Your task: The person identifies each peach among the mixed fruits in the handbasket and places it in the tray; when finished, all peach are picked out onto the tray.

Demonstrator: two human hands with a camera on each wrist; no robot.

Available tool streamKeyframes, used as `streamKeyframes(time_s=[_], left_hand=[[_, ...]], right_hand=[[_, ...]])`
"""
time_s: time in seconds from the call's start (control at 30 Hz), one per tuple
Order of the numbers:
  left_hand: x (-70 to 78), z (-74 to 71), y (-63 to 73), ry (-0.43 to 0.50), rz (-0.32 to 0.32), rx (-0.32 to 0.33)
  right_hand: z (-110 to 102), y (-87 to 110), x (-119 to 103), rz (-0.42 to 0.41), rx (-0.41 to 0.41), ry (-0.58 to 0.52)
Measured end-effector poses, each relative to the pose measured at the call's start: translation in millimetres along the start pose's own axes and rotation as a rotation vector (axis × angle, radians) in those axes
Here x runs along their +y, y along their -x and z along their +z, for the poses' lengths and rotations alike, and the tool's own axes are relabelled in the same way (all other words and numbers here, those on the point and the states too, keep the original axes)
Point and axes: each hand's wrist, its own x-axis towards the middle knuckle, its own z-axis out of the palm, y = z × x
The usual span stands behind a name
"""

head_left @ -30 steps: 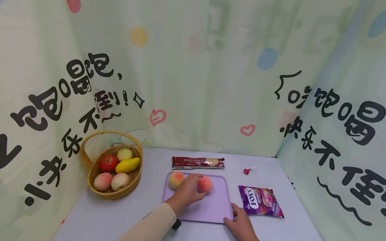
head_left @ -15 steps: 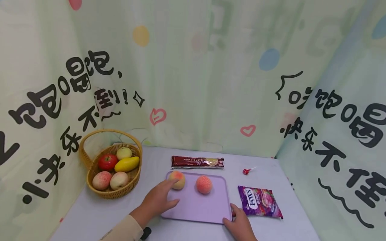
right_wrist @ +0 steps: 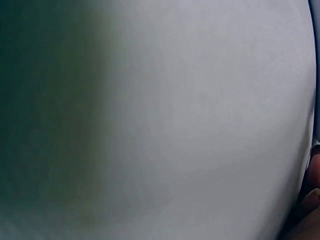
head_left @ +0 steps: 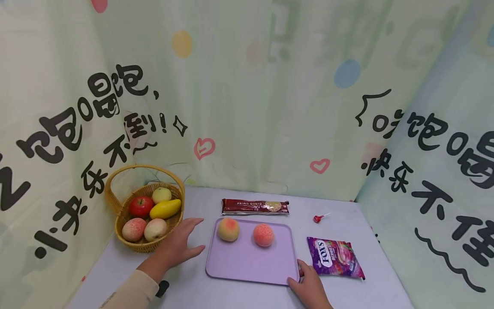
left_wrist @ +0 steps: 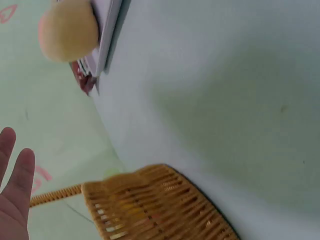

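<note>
In the head view my left hand is empty, its thumb and fingers spread, just right of a wicker basket. The left wrist view shows its fingers near the basket's handle. My right hand holds the front right corner of a lilac tray, thumb at the front edge and fingers along the side. On the tray sit a yellow-orange peach at back left and a pink peach to its right. The right wrist view catches only a few fingertips at its edge.
In the basket lie a red apple, a pale green fruit, a yellow mango-like fruit and two peaches. A spaghetti pack lies behind the tray. A lollipop and a purple FOX'S candy bag are on the right.
My left hand has let go of the pink peach on the tray and moved left, past the yellow-orange peach, to beside the basket. My right hand has stayed at the tray's corner.
</note>
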Motion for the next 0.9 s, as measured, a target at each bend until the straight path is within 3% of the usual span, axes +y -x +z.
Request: streamKeyframes(time_s=[0.17,0.53,0.73,0.9], left_hand=[[-10.8,-8.4,2.4,0.002,-0.037,0.024],[-32.6,-27.9,-0.2,-0.102,-0.082,0.082],[-45.1,-39.1,-2.9,-0.165,-0.159,0.068],[-58.2,-44.5,-2.9,-0.164,-0.240,0.045]], right_hand=[[0.5,1.0,-0.7,-0.004,0.004,-0.005],[-2.6,2.3,-3.2,-0.002,-0.004,-0.003],[-2.5,2.5,-3.2,0.004,-0.004,-0.005],[-1.3,2.4,-2.5,0.002,0.001,-0.006]])
